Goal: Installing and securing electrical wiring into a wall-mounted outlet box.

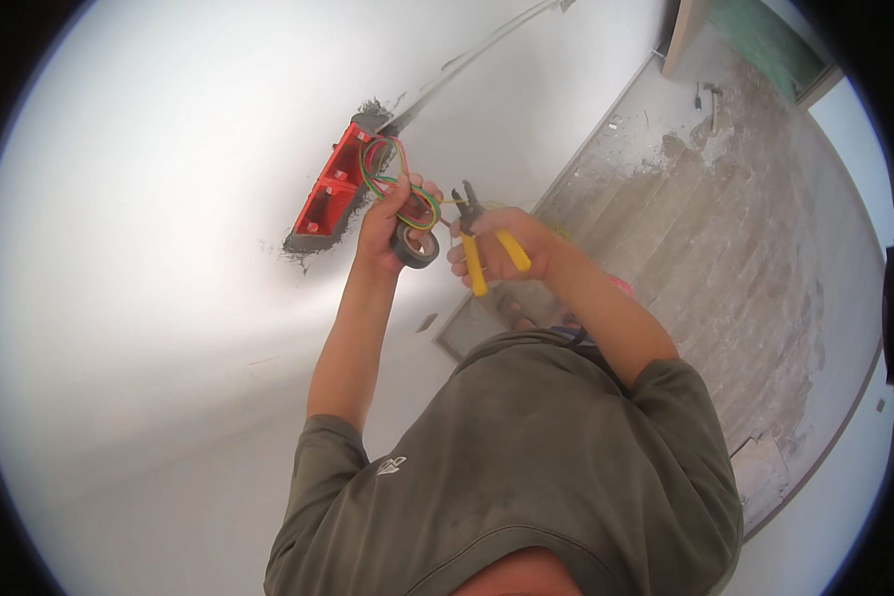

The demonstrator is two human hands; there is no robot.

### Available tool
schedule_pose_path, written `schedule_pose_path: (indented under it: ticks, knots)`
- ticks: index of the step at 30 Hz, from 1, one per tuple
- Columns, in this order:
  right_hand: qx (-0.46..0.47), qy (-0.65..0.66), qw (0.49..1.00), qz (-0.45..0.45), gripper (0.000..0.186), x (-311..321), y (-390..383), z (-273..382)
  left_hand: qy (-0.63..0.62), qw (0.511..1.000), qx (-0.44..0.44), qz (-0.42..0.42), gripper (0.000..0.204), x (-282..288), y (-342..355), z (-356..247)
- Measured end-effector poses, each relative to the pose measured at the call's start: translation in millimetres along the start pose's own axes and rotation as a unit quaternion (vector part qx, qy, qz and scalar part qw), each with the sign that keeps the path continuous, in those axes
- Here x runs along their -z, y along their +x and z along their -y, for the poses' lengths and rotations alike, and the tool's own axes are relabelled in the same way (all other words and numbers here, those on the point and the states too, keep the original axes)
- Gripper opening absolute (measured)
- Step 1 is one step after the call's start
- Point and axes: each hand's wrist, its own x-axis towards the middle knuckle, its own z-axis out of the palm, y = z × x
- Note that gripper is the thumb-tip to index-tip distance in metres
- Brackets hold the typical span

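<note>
My left hand (pixel 389 221) is closed on a bundle of thin electrical wires (pixel 366 171), green, yellow and red, looped between it and a red double wall box (pixel 326 207). A roll of black tape (pixel 422 262) hangs at the fingers of that hand. To its right, my right hand (pixel 515 241) grips wire strippers (pixel 475 260) with yellow handles and dark jaws. The jaws stand apart and point up, close to wire ends that stick out from my left hand. Whether a wire lies between the jaws is too small to tell.
Rough grey mortar (pixel 372 115) surrounds the box in the white wall (pixel 169 199). A filled groove (pixel 467 62) runs up from it. On the dusty plank floor (pixel 705 258) lie a hammer (pixel 713 99) and a pale sheet (pixel 760 465). A doorway stands at upper right.
</note>
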Motion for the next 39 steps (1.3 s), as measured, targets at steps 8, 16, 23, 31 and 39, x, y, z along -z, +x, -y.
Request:
schedule_pose_path:
  ticks: [8,16,23,31,39]
  knots:
    - [-0.038,0.001,0.998,-0.042,0.033,-18,0,3,-0.007,1.0,0.012,0.014,0.023,2,-2,-2]
    - [-0.017,0.107,0.994,0.0,0.016,-17,10,-6,-0.004,1.0,0.013,0.011,0.022,8,-1,-3]
    - [0.056,0.123,0.991,-0.005,0.012,-4,4,-22,-0.06,0.998,0.001,0.025,0.021,-7,0,2]
    - [0.145,0.019,0.989,0.003,0.027,-14,-28,-44,-0.095,0.993,-0.06,0.02,0.022,-28,6,7]
    - [0.185,-0.068,0.977,-0.086,0.033,-15,-9,-58,-0.133,0.989,-0.059,0.04,0.019,-41,15,5]
